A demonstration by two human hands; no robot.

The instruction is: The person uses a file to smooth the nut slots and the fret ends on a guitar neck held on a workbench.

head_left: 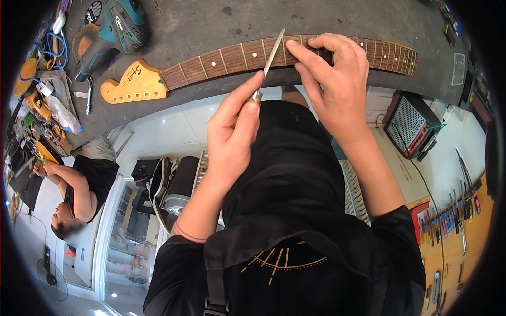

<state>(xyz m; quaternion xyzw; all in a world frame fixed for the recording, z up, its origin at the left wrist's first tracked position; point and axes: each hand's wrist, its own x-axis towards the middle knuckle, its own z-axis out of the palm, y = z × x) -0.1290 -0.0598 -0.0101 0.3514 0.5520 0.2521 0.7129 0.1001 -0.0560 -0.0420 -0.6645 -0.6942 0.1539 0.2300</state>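
A guitar neck (195, 67) with a dark fretboard, metal frets and white dot inlays lies across the workbench, its pale wooden headstock (134, 84) at the left. My left hand (232, 126) is closed around the short handle of a slim pointed file (274, 52), whose shaft slants up across the near edge of the fretboard. Whether the file's tip touches the wood I cannot tell. My right hand (337, 73) rests over the middle of the neck, thumb and index finger apart, the index fingertip at the fretboard just right of the file. It holds nothing visible.
A teal-and-black power tool (124, 26) stands on the dark workbench (184, 26) at the upper left, near a socket wrench (89, 95) and cluttered tools. An amplifier (411, 125) and a tool rack (453, 216) are at the right. Another person (79, 184) works at the left.
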